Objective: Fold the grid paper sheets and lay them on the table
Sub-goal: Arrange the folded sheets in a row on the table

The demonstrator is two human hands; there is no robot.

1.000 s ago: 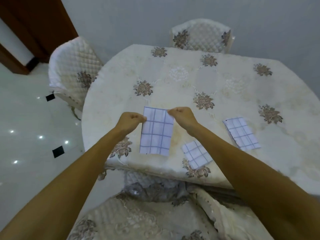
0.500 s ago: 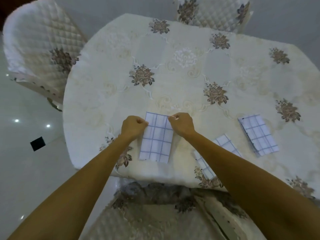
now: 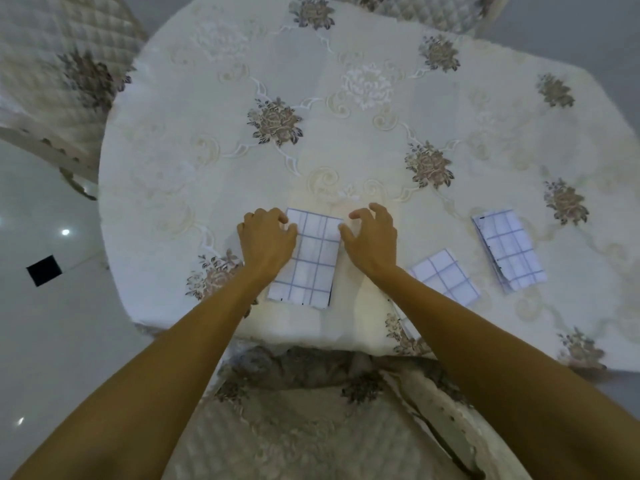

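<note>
Hands loose-fingered, neither pinching: your left hand [image 3: 266, 239] rests on the 9 o'clock edge of the folded grid sheet [image 3: 311, 268], and your right hand [image 3: 373, 239] has its thumb at the 3 o'clock edge. The sheet lies flat at 6 o'clock on the bench [image 3: 207, 140]; judge it light, limp and prone to sliding, so pinch a corner. No containers show; a small folded sheet [image 3: 445, 277] and a long folded sheet [image 3: 509, 251] lie toward 3 o'clock.

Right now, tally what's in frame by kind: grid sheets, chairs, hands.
Grid paper sheets: 3 (left sheet, middle sheet, right sheet)
Chairs: 3 (left chair, far chair, near chair)
Hands: 2 (left hand, right hand)
Total: 8
</note>
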